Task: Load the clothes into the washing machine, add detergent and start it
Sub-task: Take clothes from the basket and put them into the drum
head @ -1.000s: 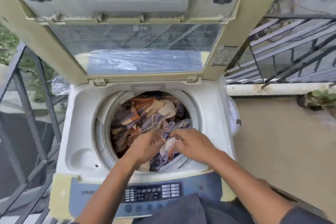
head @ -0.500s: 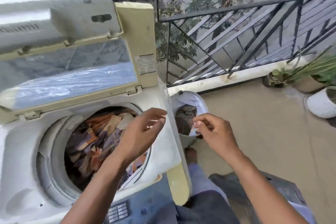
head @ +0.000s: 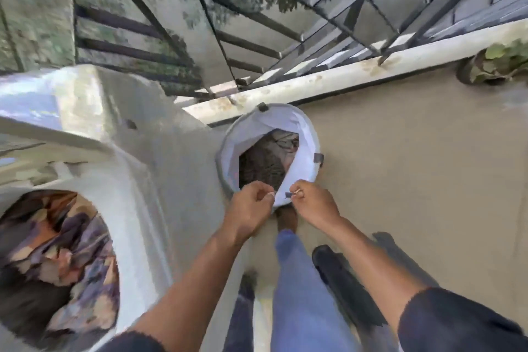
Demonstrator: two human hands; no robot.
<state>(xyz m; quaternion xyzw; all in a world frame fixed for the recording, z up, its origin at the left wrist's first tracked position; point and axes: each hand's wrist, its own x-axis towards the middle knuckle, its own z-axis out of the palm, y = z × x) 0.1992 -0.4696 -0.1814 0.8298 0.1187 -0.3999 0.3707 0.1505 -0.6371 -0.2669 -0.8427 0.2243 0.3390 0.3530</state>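
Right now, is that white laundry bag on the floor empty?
No. Dark, striped-looking clothes show through the open mouth of the laundry bag, whose near rim both hands pinch; how full it is cannot be told.

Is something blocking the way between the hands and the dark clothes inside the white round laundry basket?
Nothing visible does: both hands pinch the basket's near rim, and the clothes lie uncovered below.

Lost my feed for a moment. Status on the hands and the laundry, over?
Left hand and right hand both pinching the laundry bag rim. Clothes left inside it. Washer drum part loaded. Nothing in the way.
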